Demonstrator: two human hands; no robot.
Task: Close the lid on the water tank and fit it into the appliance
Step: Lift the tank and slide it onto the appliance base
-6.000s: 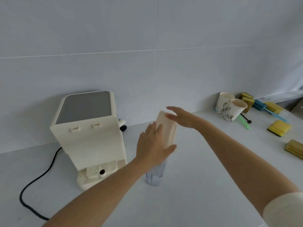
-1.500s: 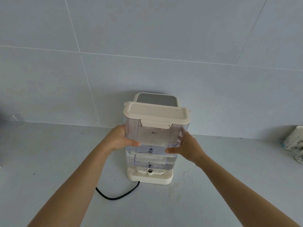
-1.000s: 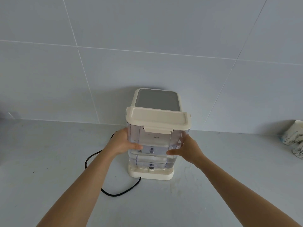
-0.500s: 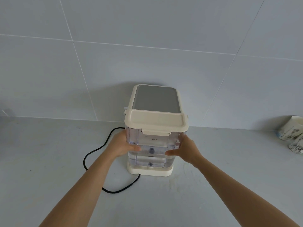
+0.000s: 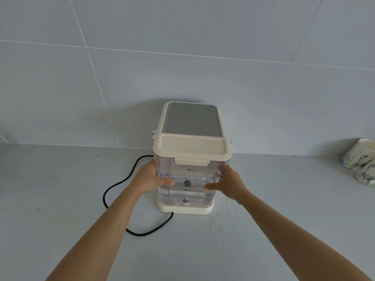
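Observation:
The clear water tank stands upright on the cream base of the appliance, right against its back. Its cream lid lies flat and closed on top, level with the appliance's grey top panel. My left hand grips the tank's left side and my right hand grips its right side, thumbs on the front face. Some water shows in the tank's lower part.
A black power cord loops over the grey counter to the left and in front of the appliance. Two patterned paper cups stand at the far right edge. A tiled wall rises directly behind the appliance.
Both hands have lowered the tank, with its lid closed, down and back until it sits on the appliance's base. Earlier it stood apart on the counter with the lid being handled.

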